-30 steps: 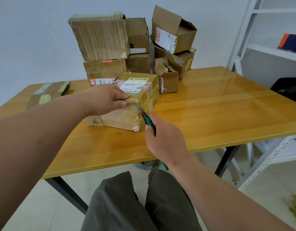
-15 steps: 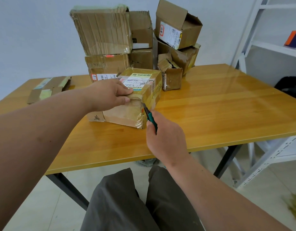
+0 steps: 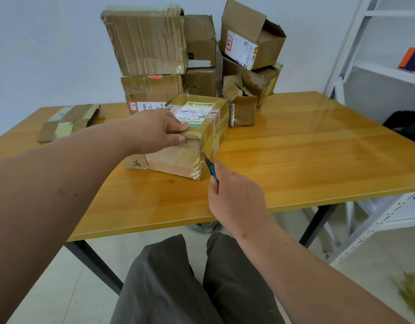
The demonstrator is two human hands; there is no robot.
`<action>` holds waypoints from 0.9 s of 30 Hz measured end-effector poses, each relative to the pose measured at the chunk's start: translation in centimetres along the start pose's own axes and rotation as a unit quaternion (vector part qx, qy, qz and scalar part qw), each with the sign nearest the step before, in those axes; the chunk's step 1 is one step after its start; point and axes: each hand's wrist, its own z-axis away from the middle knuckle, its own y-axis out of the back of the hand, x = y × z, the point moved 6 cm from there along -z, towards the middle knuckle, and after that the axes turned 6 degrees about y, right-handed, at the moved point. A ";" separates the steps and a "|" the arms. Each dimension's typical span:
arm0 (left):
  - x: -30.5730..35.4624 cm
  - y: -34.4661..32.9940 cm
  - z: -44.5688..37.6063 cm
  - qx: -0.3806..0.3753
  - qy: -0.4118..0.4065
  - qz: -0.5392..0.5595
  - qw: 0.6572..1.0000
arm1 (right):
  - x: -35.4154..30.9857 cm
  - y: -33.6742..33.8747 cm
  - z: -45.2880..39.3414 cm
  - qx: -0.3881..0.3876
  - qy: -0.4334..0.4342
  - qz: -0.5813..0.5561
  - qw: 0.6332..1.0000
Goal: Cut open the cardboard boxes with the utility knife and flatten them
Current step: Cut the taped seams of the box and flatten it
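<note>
Two hands share one taped box near the front of the table. The left hand clamps its near top edge, fingers curled over the top and thumb on the front face, likely to stop it sliding under the blade. The right hand is wrapped round the green knife, whose tip touches the box's near right corner, where the tape bunches; that seam looks like the easiest way in. So the box sits under the left hand and just ahead of the right. More boxes wait stacked behind, and a flattened one lies far left.
</note>
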 end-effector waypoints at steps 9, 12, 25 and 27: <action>0.0 0.1 0.0 -0.004 0.004 -0.005 1.000 | 1.8 -0.4 -0.7 -0.065 -0.059 -0.067 0.994; -0.1 0.1 -0.2 0.000 0.004 0.018 1.000 | 1.3 0.0 -0.4 -0.021 -0.041 -0.073 0.996; 0.1 0.2 0.1 0.007 0.001 0.018 1.000 | -0.2 1.2 -1.5 0.024 -0.027 -0.096 0.995; 0.1 0.2 0.2 0.004 0.000 0.009 1.000 | -0.2 1.1 -1.5 0.016 -0.030 -0.096 0.995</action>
